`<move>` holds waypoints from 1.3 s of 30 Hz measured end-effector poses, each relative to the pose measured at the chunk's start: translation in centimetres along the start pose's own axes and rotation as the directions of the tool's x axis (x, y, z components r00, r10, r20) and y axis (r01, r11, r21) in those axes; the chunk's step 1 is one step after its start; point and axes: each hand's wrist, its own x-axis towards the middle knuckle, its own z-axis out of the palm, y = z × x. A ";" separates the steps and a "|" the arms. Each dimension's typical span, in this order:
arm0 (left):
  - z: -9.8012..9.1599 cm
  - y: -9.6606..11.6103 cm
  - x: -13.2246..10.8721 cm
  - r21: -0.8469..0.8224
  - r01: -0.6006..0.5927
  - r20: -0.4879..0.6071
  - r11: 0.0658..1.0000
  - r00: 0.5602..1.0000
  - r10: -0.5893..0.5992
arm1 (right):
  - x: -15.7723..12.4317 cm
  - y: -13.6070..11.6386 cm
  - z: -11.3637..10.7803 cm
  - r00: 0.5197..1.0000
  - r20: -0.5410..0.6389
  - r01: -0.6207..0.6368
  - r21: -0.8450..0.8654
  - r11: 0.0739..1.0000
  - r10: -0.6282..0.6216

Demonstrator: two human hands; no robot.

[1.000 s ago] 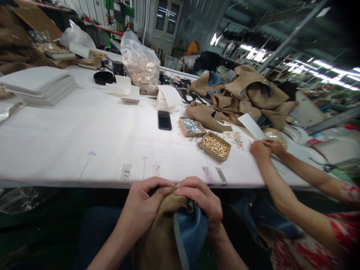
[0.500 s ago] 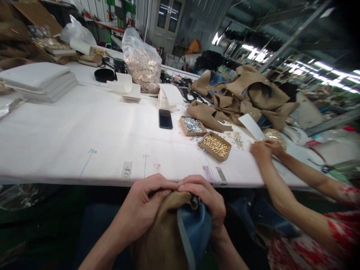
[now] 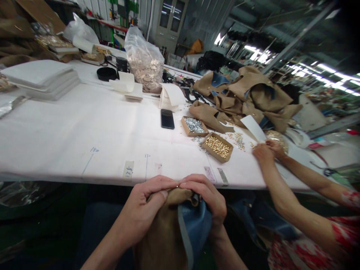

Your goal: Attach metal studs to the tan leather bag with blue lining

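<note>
Below the table's front edge, my left hand and my right hand pinch the folded upper edge of a brown suede piece. Their fingertips almost meet. A tiny shiny speck, too small to identify, shows between them. The suede's blue reverse side is turned outward under my right hand, and a small dark rolled end sticks out of the fold there. Beyond my hands, on the table, stand a small box of gold-coloured studs and a box of silver-coloured ones.
A co-worker's hands are at the white table's right side, near a white card. A phone lies behind the boxes. Farther back are a plastic bag, heaped suede pieces and stacked white sheets.
The view has shifted slightly. My left fingers have moved a little on the suede edge, and the shiny speck shows more clearly. Both hands keep their hold.
</note>
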 end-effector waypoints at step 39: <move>-4.2 -4.0 -5.1 0.047 0.211 -0.104 0.976 0.973 -0.206 | 7.0 0.2 -3.4 0.960 -0.063 -0.275 -0.018 0.961 0.273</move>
